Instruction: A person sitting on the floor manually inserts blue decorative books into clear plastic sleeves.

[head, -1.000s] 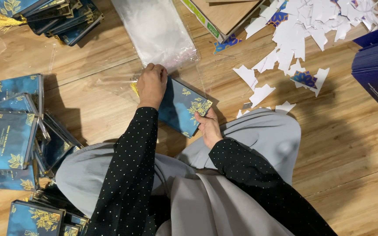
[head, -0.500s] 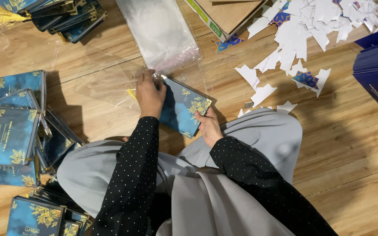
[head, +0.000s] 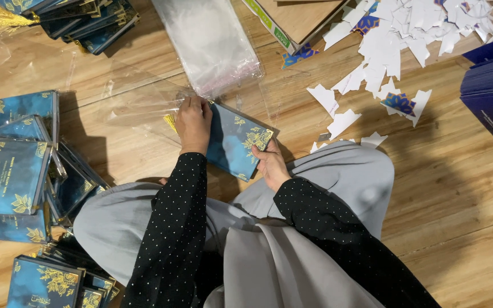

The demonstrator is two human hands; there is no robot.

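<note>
1. Holding the blue card (head: 236,147) with gold leaf print flat against the wooden floor (head: 446,188), just ahead of my knees, I had it part way into a clear plastic sleeve (head: 144,102). I judged the main risk to be a corner catching the sleeve's mouth and creasing the card or splitting the film.

2. My left hand (head: 192,122) was curled over the card's far edge, fingers pinching card and sleeve together beside a small gold tassel (head: 170,122). I thought the tassel could fold under or snag there and end up trapped crookedly.

3. My right hand (head: 270,165) gripped the near corner, thumb on top and fingers underneath. Pushing unevenly from that one corner could have skewed the card inside the sleeve.

4. The sleeve was thin, nearly invisible against the floor and wrinkled; I could not tell exactly where its open end lay. A misjudged edge could have let the card slide beside it rather than into it.

5. A stack of spare clear bags (head: 209,40) lay just beyond the card, touching the working sleeve's area. Dragging the card forward could have pulled several bags along.

6. White paper scraps (head: 383,63) were scattered to the right, some close to my knee. One could have slipped into the sleeve unnoticed.

7. Finished blue cards (head: 12,171) leaned in loose piles on the left; a careless elbow could have toppled them.
</note>
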